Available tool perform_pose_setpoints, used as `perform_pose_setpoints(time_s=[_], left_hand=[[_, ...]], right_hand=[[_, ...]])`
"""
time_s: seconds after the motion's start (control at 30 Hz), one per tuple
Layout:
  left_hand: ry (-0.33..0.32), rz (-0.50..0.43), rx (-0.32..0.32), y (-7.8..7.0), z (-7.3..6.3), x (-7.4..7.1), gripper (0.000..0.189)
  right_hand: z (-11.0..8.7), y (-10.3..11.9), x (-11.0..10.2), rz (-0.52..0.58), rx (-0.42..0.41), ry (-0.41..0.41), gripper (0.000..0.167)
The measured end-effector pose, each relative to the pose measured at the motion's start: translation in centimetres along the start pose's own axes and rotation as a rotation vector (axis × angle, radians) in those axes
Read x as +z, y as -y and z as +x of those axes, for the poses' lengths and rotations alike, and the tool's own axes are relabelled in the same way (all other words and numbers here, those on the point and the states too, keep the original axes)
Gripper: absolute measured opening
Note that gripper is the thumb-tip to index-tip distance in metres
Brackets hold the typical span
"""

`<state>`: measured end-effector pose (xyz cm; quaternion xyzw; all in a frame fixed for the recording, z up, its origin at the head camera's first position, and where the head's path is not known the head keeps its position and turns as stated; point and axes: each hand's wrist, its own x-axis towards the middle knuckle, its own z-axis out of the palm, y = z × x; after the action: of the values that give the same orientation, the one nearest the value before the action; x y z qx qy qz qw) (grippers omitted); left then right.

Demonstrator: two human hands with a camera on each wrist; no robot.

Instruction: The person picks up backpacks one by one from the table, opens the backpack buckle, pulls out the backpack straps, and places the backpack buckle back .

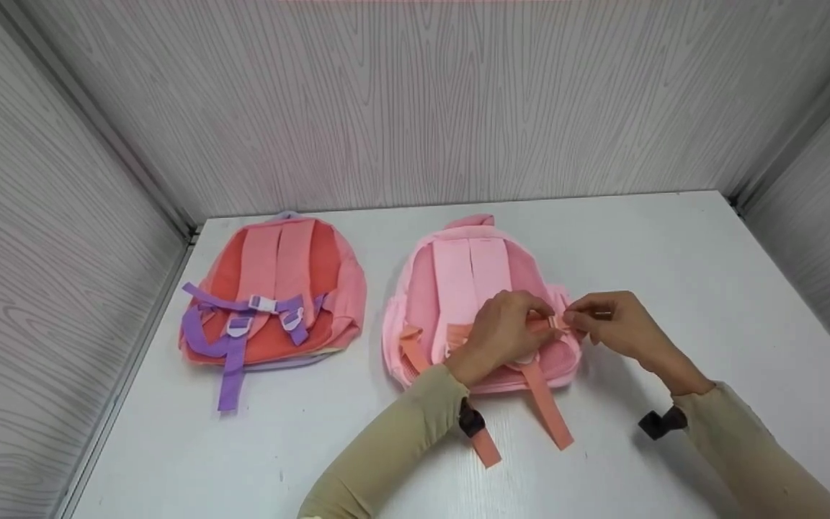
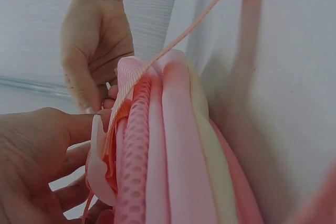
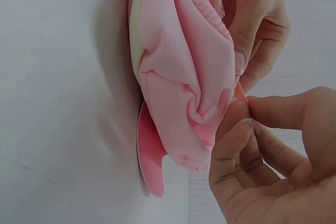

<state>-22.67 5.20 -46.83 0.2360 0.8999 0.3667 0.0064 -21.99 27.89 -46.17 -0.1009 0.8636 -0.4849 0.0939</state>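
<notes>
A pink backpack (image 1: 415,288) lies with its shoulder straps facing up. Over its lower right side, my left hand (image 1: 505,324) pinches a short orange strap (image 1: 560,324) between thumb and finger. From the right, my right hand (image 1: 620,324) pinches the same strap close by, fingertips just short of the left ones. A white plastic strap adjuster (image 2: 98,156) sits beside the left fingers in the left wrist view. In the right wrist view, a sliver of orange webbing (image 3: 240,92) shows between the hands; fingers hide the rest.
Left of it lies a coral backpack (image 1: 260,252) with purple straps (image 1: 233,375) and a white buckle (image 1: 264,304). Loose orange strap ends (image 1: 549,407) from the pink bag trail onto the white table (image 1: 674,288). Grey wood-grain panels (image 1: 415,108) enclose the table's back and sides.
</notes>
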Motion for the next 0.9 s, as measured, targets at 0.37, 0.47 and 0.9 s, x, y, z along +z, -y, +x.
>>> perform_pose_setpoints(time_s=[0.37,0.47,0.9], left_hand=[[0.001,0.034,-0.006,-0.1,0.0,-0.2,0.026],[0.013,0.044,-0.007,-0.2,-0.1,-0.5,0.027],[0.044,-0.039,-0.005,0.3,-2.3,-3.8,0.04]], right_hand=[[0.1,0.5,-0.2,-0.021,-0.009,0.014,0.018],[0.1,0.6,-0.4,-0.014,-0.017,0.015,0.018],[-0.7,0.8,-1.0,-0.079,-0.069,-0.005,0.023]])
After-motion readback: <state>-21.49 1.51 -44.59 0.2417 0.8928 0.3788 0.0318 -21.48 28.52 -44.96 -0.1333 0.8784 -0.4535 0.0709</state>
